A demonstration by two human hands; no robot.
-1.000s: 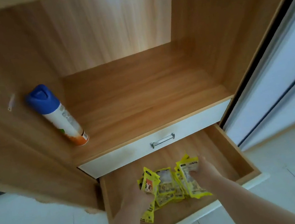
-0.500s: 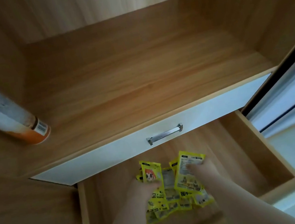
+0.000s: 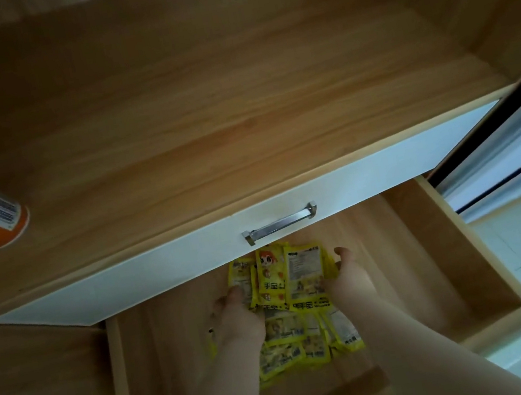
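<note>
Left hand, right hand grip packets — mid drawer.

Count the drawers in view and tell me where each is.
2. One shut drawer, white-fronted, sits just under the shelf. One open drawer is pulled out below it, holding the yellow packets. Others may be hidden out of frame.
</note>
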